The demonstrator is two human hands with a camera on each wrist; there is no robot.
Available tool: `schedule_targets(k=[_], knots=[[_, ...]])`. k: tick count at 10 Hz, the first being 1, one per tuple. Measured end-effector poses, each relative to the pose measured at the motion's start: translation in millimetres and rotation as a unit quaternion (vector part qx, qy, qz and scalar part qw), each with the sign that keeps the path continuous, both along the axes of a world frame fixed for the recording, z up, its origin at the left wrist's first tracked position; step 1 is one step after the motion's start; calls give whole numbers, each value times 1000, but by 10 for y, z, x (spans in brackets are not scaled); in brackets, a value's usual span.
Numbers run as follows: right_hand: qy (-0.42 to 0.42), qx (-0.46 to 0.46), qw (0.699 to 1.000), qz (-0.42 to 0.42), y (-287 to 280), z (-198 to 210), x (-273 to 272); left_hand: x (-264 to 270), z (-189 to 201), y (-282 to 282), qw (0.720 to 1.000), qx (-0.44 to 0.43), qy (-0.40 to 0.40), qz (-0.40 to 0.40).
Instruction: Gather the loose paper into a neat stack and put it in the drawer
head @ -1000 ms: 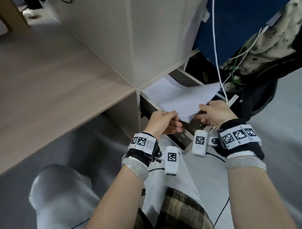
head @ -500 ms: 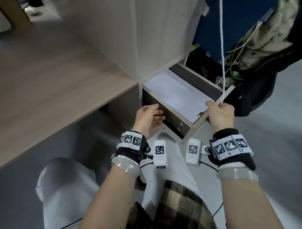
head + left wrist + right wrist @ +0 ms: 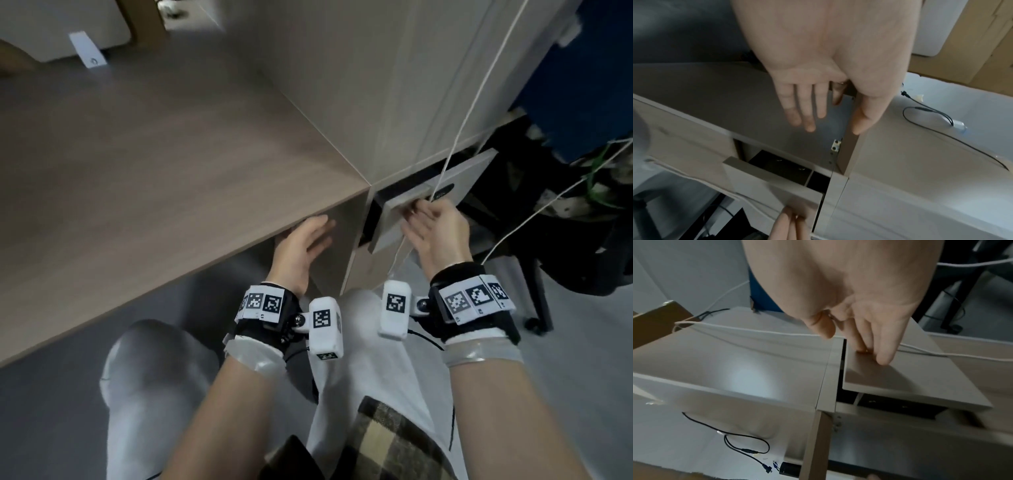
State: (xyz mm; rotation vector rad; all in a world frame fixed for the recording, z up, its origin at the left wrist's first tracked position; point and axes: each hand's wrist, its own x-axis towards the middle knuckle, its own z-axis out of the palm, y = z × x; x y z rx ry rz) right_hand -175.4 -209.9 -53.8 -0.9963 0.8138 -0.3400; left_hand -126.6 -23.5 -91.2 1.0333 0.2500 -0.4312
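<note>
Head-camera view: a seated person's right hand [image 3: 432, 229], fingers straight, lies flat against the pale wood front panel of a cabinet drawer [image 3: 457, 185] at centre right of the frame. The drawer stands only a narrow dark gap out from the light-wood cabinet [image 3: 359, 78] above it. No loose paper shows in any view, and the drawer's inside is hidden, so where the sheets lie cannot be told.

The left hand [image 3: 301, 247] hangs open with loose, straight fingers, holding nothing, just under the edge of the light-brown wooden desk top [image 3: 154, 164] that fills the left half of the frame. In the left-wrist view the left hand [image 3: 826, 78] spreads in front of the grey underside panel, thumb near the desk's front edge, while the right hand's fingertips [image 3: 791, 222] show at the bottom against the drawer front [image 3: 777, 193].

In the right-wrist view the right hand [image 3: 865, 313] presses its fingertips [image 3: 882, 359] on the drawer front [image 3: 910, 379] near the panel's left edge, the thumb apart from the others. A thin white cord [image 3: 474, 102] runs down the upper right of the head-camera frame, crossing in front of the drawer, and appears again as a white line [image 3: 756, 331] behind the hand in the right-wrist view. Black cable [image 3: 748, 447] lies on the pale floor at lower left there.
</note>
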Motion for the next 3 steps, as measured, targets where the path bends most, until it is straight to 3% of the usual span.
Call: schedule_targets(k=[1, 3], knots=[[-38, 33, 997, 53, 146, -18, 165, 1, 44, 120, 1000, -10, -21, -9], [-38, 5, 992, 121, 207, -59, 127, 25, 42, 196, 1000, -4, -20, 5]])
